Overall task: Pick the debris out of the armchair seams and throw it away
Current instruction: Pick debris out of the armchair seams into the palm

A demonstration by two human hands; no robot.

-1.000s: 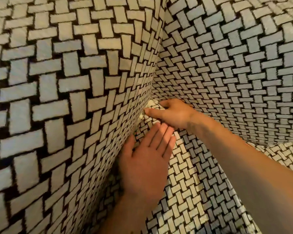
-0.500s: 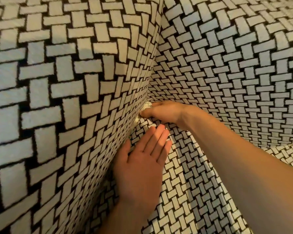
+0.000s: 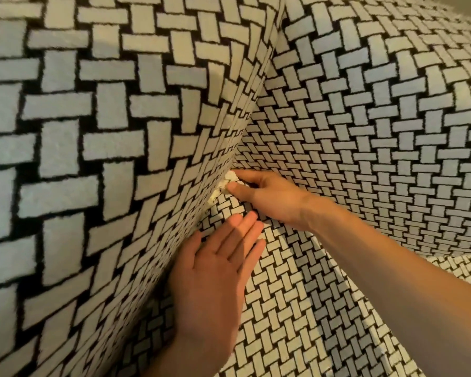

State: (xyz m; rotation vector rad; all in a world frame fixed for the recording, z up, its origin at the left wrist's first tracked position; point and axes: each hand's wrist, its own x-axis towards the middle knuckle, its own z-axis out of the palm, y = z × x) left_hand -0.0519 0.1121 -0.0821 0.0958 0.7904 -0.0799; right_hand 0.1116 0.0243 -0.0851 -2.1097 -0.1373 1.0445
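Black-and-cream woven upholstery covers everything in view. On the left, the inner side of the armchair's arm [image 3: 93, 159] rises as a steep wall, its pale blocks looking large because it is close to the camera. Its lower edge meets the seat cushion [image 3: 297, 308] along a seam [image 3: 199, 221] that runs diagonally up towards the corner.

The left hand [image 3: 215, 273] lies palm down on the seat just beside that seam. It is released and grips nothing; its fingers [image 3: 239, 235] are straight and close together, pointing up towards the corner, and its thumb rests against the base of the arm wall.

Just beyond those fingertips, the debris [image 3: 228, 178] sits in the seam where the arm, seat and back come together. It is a pale, crumpled scrap, partly tucked into the crease, with a second pale bit showing a little lower along the same line. What it is made of cannot be told.

The right hand [image 3: 269, 197] reaches in from the right, its forearm [image 3: 392, 268] crossing above the seat. Its thumb and forefinger are curled and pinch the upper part of the scrap; the other fingers are folded under and mostly hidden.

To the right, the backrest [image 3: 365, 104] curves up and away, its weave shrinking towards the corner.
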